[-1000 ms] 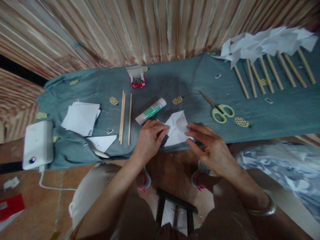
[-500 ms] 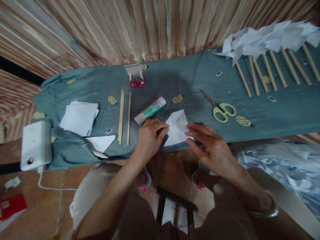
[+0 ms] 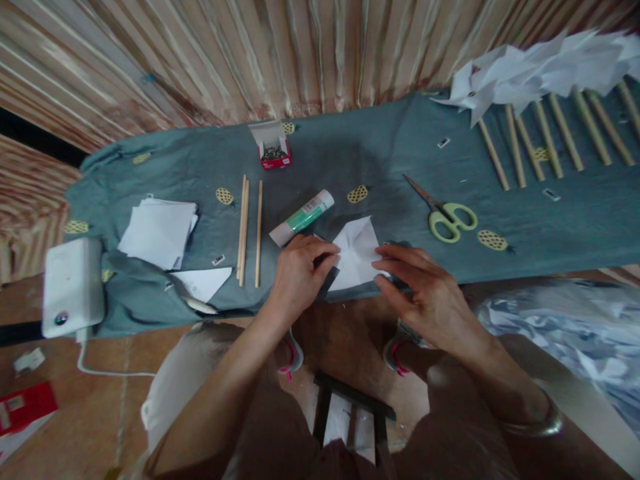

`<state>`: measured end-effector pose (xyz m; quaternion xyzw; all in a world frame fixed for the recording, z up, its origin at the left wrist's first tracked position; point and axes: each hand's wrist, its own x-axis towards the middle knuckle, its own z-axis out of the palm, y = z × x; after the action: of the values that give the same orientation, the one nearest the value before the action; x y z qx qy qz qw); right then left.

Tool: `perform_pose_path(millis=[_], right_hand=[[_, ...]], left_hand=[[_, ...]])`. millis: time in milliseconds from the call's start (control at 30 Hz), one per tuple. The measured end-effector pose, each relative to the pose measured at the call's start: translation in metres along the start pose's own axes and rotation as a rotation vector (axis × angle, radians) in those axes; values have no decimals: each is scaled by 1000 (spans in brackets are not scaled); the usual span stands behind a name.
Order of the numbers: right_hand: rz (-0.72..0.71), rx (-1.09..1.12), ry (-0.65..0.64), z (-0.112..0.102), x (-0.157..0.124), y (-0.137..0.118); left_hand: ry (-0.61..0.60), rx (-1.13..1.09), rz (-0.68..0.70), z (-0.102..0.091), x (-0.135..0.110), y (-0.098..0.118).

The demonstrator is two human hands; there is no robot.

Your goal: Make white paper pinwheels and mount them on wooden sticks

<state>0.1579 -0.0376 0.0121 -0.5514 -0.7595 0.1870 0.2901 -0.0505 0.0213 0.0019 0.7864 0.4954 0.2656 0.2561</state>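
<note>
A folded white paper piece (image 3: 356,253) lies at the near edge of a grey-blue cloth-covered table (image 3: 350,153). My left hand (image 3: 300,280) presses on its left side, fingers curled and thumb and forefinger pinched on a flap. My right hand (image 3: 425,297) rests at its right edge with the fingertips on the paper. A glue stick (image 3: 301,217) lies just beyond my left hand. Green-handled scissors (image 3: 443,213) lie to the right.
Three thin wooden sticks (image 3: 249,230) and a stack of white paper squares (image 3: 159,231) lie at left. A small red box of pins (image 3: 273,150) stands at the back. Several paper pinwheels on sticks (image 3: 530,107) lie at far right. A white device (image 3: 73,287) sits at the left end.
My hands have stayed on the folded paper, the right one sliding slightly closer to it. The view has shifted a little.
</note>
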Motion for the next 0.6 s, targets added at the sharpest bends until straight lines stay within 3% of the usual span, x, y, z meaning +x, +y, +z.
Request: perform_pose_path(millis=[467, 600], right_hand=[[-15, -41, 37, 2, 3, -2], [-28, -68, -5, 6, 9, -9]], left_hand=[[-8, 12, -13, 0, 1, 1], [-12, 13, -12, -2, 1, 2]])
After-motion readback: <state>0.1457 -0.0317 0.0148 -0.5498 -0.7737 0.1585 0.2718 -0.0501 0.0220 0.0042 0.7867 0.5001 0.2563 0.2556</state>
